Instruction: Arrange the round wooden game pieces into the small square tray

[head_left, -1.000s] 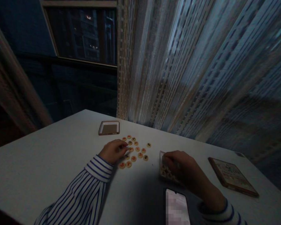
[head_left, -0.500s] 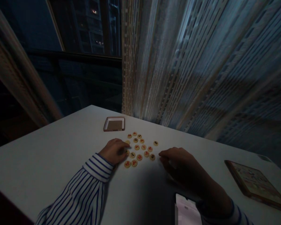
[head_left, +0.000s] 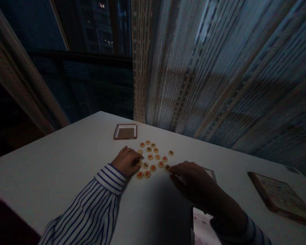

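Observation:
Several round wooden Chinese chess pieces (head_left: 153, 168), with red or black characters, lie flat in a loose cluster on the white table (head_left: 73, 153). At the cluster's left edge, my left hand (head_left: 127, 161) rests with curled fingers around a black-marked piece (head_left: 138, 163), partly covered by them. A plain-faced piece (head_left: 139, 152) lies just beyond its index finger. From the right, my right hand (head_left: 191, 177) reaches in, its index fingertip touching the edge of another black-marked piece (head_left: 167, 167). Thumb and index are apart there; its other fingers are in shadow.
Behind the cluster lies a shallow open box (head_left: 125, 125). A wooden-edged box or board (head_left: 283, 197) sits at the right. A lit phone (head_left: 204, 226) lies under my right forearm. Part of a pale-edged flat object (head_left: 212, 174) shows behind my right hand. Curtains (head_left: 193, 68) hang along the back.
My right hand has moved left until its index fingertip meets the black-marked piece. My left hand stays at nearly the same spot. The pale-edged object behind my right hand has come into sight.

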`<state>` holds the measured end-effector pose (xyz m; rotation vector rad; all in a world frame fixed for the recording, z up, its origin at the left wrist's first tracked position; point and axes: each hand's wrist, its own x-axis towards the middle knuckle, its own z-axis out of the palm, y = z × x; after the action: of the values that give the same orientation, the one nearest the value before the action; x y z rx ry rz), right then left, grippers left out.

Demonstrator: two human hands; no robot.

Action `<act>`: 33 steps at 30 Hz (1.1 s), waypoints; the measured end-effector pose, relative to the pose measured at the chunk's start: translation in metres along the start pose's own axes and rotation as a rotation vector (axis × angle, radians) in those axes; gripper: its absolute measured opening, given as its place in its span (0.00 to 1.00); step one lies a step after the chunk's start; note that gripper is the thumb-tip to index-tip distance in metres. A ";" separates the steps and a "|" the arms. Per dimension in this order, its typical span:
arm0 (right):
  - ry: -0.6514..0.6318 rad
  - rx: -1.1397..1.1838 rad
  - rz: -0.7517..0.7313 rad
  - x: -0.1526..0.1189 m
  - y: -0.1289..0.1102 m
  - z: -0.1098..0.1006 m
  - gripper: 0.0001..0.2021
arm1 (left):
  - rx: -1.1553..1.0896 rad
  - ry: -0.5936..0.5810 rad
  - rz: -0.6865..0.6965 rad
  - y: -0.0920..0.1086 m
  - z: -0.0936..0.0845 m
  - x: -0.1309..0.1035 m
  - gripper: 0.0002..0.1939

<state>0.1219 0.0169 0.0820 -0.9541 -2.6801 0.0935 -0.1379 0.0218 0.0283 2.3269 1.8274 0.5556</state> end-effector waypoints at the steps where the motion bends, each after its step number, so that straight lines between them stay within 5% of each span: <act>1: -0.006 -0.001 0.003 0.000 0.000 0.000 0.10 | 0.009 -0.016 0.003 0.000 -0.001 0.000 0.19; 13: -0.040 0.017 -0.021 -0.002 0.000 -0.005 0.08 | 0.020 -0.001 0.029 -0.002 0.003 0.002 0.18; 33: -0.020 -0.061 0.002 -0.003 0.000 -0.006 0.10 | -0.144 0.427 0.213 0.014 -0.009 0.000 0.15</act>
<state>0.1263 0.0149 0.0874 -0.9783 -2.7143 0.0218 -0.1283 0.0168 0.0413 2.4576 1.6213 1.2527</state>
